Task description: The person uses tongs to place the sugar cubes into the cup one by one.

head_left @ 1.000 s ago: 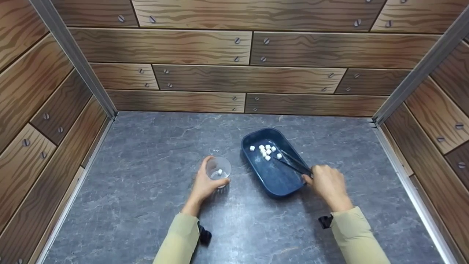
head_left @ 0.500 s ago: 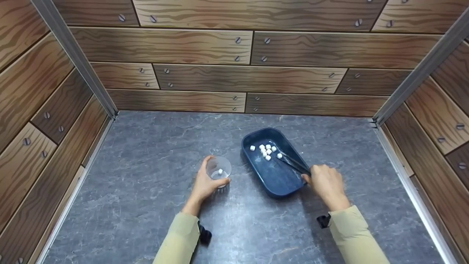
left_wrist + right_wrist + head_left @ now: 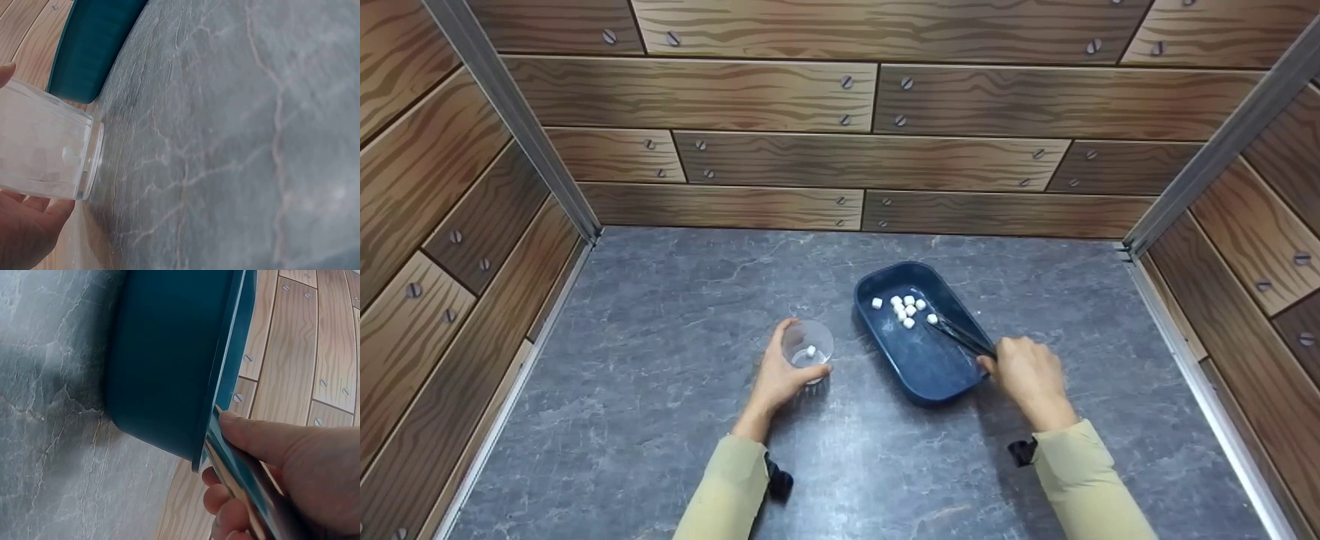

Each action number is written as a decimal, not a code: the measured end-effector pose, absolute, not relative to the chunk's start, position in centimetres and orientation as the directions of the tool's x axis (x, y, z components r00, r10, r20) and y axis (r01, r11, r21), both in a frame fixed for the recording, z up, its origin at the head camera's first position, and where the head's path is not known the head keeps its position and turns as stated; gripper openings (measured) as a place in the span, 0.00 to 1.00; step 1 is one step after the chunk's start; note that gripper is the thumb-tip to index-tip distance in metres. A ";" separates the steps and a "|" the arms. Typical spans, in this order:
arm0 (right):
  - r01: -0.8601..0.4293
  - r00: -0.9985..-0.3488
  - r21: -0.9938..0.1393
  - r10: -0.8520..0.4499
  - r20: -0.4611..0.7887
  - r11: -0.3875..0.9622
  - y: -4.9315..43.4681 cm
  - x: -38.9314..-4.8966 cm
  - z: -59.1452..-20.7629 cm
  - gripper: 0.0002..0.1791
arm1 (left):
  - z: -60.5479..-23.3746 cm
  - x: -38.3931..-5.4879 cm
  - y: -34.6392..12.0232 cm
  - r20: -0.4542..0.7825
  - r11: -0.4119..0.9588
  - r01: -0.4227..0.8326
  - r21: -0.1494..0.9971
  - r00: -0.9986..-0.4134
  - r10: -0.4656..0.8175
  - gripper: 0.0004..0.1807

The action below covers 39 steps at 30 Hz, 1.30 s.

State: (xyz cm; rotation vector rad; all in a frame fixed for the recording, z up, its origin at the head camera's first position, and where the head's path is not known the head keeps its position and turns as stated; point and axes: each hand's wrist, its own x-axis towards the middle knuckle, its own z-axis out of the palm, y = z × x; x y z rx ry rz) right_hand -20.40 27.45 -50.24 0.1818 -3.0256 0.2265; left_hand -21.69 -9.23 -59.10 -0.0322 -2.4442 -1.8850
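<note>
My left hand [image 3: 785, 375] grips a clear plastic cup [image 3: 808, 352], thumb on the near side and fingers round the far side. One small white cube [image 3: 810, 350] lies inside it. In the left wrist view the cup [image 3: 42, 140] shows from the side, base by the floor. My right hand [image 3: 1030, 379] holds slim metal tongs [image 3: 966, 340] over the tray's right rim. The tongs' tips meet a white cube [image 3: 933, 319] in the blue tray [image 3: 930, 367]; whether they grip it firmly I cannot tell. In the right wrist view thumb and fingers pinch the tongs [image 3: 239, 469].
Several more white cubes [image 3: 909, 310] cluster in the tray's far half, with one cube [image 3: 877, 303] apart at the left. Grey marbled flooring [image 3: 682, 300] surrounds the tray and cup. Wood-patterned walls [image 3: 780, 210] stand at the back and both sides.
The tongs' arms, spread apart a second ago, have come together at the nearest right-hand cube. My right hand has shifted slightly left. The left hand and cup stay put.
</note>
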 end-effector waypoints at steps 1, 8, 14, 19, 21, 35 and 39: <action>-0.125 -0.988 -0.143 -0.110 0.108 0.982 27.5 -20.4 -50.2 0.20 | -59.1 -21.7 -9.2 0.058 0.253 0.052 0.966 -0.998 -0.017 0.55; -0.120 -0.989 -0.140 -0.106 0.104 0.983 27.6 -20.5 -50.2 0.20 | -59.0 -21.7 -9.1 0.072 0.250 0.065 0.966 -0.997 -0.019 0.56; -0.125 -0.988 -0.140 -0.110 0.109 0.982 27.7 -20.5 -50.3 0.20 | -59.1 -21.7 -8.9 0.075 0.253 0.066 0.965 -0.997 -0.025 0.56; -0.133 -0.986 -0.146 -0.116 0.122 0.980 27.8 -20.4 -50.3 0.20 | -59.1 -21.6 -9.0 0.078 0.254 0.070 0.965 -0.997 -0.022 0.55; -0.131 -0.987 -0.155 -0.113 0.118 0.979 27.7 -20.4 -50.3 0.19 | -59.0 -21.6 -9.0 0.088 0.250 0.079 0.965 -0.996 -0.023 0.55; -0.123 -0.990 -0.218 -0.104 0.099 0.968 27.8 -19.8 -50.5 0.21 | -59.2 -21.7 -9.1 0.085 0.249 0.075 0.966 -0.996 -0.030 0.55; -0.141 -0.985 -0.226 -0.114 0.128 0.964 27.6 -19.5 -50.5 0.21 | -59.2 -21.7 -9.1 0.095 0.258 0.084 0.963 -0.995 -0.030 0.55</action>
